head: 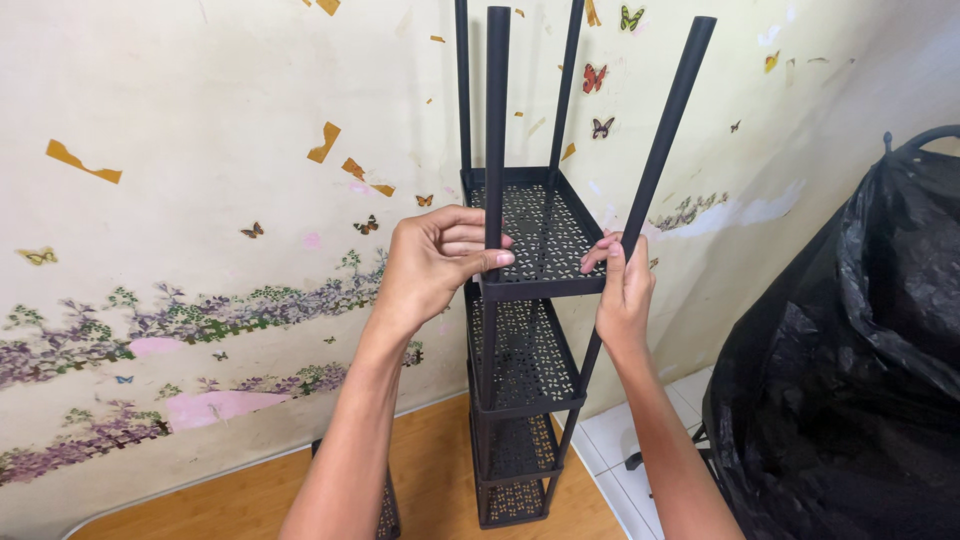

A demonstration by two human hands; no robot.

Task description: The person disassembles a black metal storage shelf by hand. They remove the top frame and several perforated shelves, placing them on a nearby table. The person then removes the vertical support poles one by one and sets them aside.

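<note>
Both hands grip a black perforated shelf rack (525,300) — left hand (435,262) on a pole, right hand (622,290) at the tray's corner.

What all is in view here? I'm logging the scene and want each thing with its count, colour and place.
shelf rack: one, black, perforated tiers, standing against the wall at centre
upright poles: four, black, rising from the top tier
wall: one, cream, with butterfly stickers, purple flower border and torn tape bits
floor: wood-coloured at left, white tiles at right
plastic bag: one, black, bulky, at right
left hand: closed around the front left pole at the top tier
right hand: gripping the front right pole at the top tier's corner
</note>
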